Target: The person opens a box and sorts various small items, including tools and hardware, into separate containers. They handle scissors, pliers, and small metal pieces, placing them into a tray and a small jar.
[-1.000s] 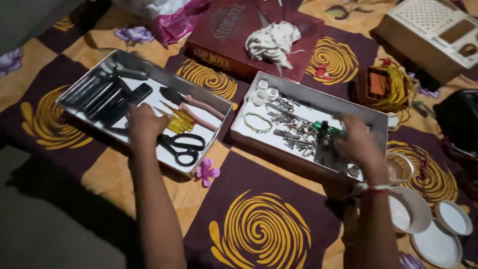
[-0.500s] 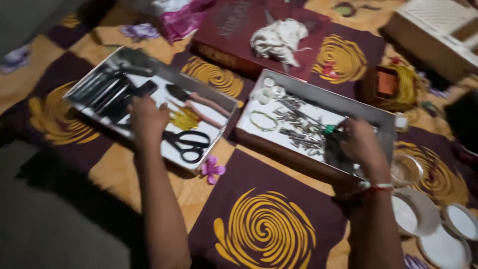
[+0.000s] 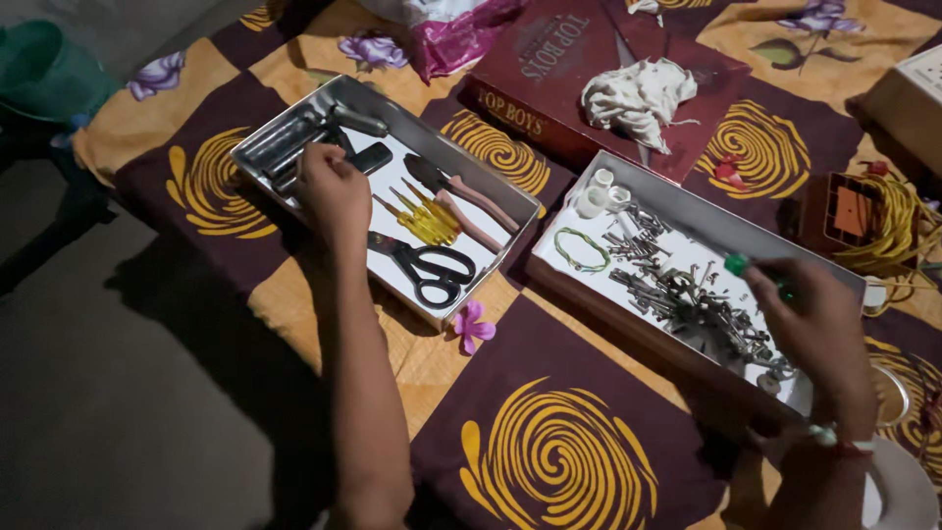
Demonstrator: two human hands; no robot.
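Observation:
My left hand (image 3: 334, 191) rests inside a shallow metal tray (image 3: 294, 123), fingers curled over dark tools at its left end; whether it grips one is unclear. Beside it lie yellow-handled screwdrivers (image 3: 424, 223), pink-handled pliers (image 3: 469, 201) and black scissors (image 3: 432, 267). My right hand (image 3: 819, 329) hovers over a second tray (image 3: 687, 211) and holds a green-tipped tool (image 3: 751, 270) above a heap of small metal keys and screws (image 3: 692, 299). A green rubber band (image 3: 581, 249) and white rings (image 3: 601, 193) lie in that tray.
Everything sits on a maroon and yellow patterned cloth (image 3: 549, 461). A dark red box (image 3: 589, 74) with a white rag (image 3: 638, 93) lies behind. Yellow wire (image 3: 893, 221) and white lids (image 3: 898, 486) are at right, a green tub (image 3: 44, 69) far left.
My left hand has moved from the scissors area to the dark tools at the tray's left end. My right hand has lifted slightly, still holding the green-tipped tool. The camera has swung left.

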